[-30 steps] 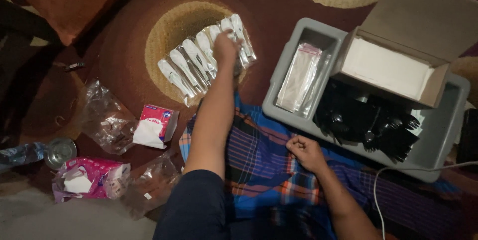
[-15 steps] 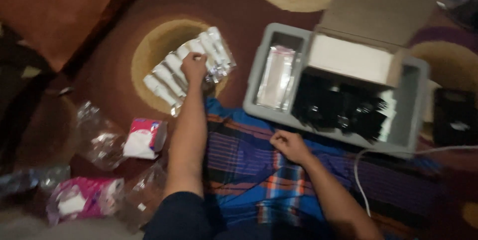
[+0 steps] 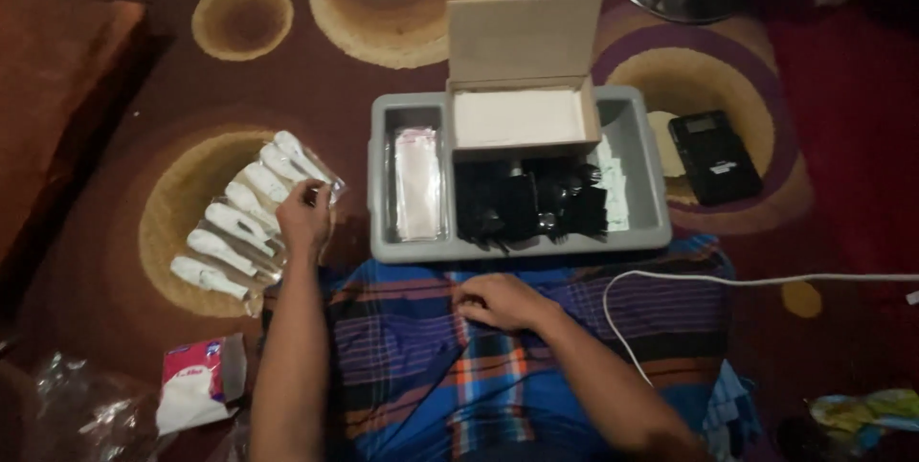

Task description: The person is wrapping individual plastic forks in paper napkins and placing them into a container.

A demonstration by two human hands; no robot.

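Patterned maroon carpet is filling the frame. At centre left, the left hand is pinching the end of a row of white packets — thin, light, slippery film, probably best gripped by an edge. The right hand is lying curled on plaid cloth at lower centre; whether its fingers are holding anything cannot be told. At centre, a grey tray is holding clear sleeves, black cutlery and an open box — white sheets inside.
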